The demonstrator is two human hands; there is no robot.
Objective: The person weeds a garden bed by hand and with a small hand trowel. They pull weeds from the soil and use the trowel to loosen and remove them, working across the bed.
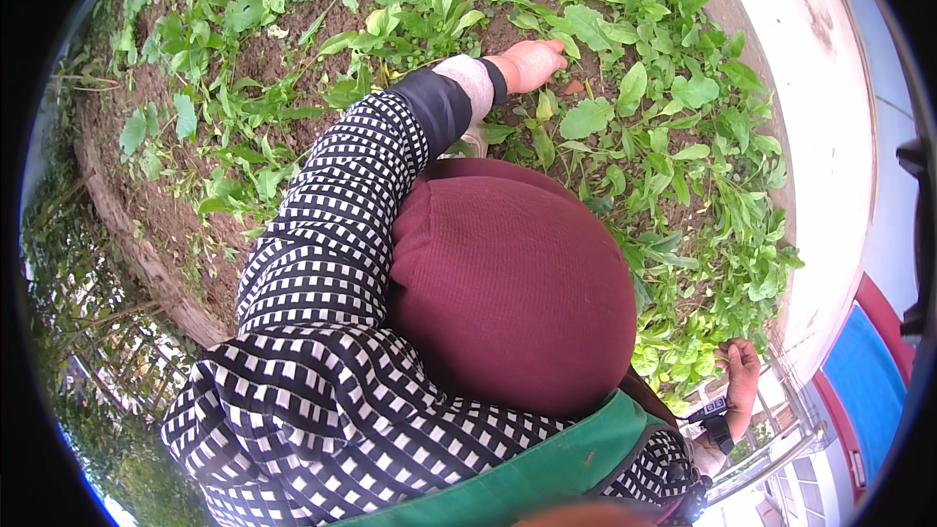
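Brown, crumbly soil (217, 278) bears low, broad-leaved green plants (588, 119); the left hand (532, 64) reaches among them, its grasp impossible to tell. Farther right, the right hand (742, 371) curls its fingers beside pale-green leaves (686, 358); whether they grip anything is unclear.

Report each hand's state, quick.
Left hand: at the leafy plants; open or closed cannot be told.
Right hand: partly curled; whether it holds anything cannot be told.
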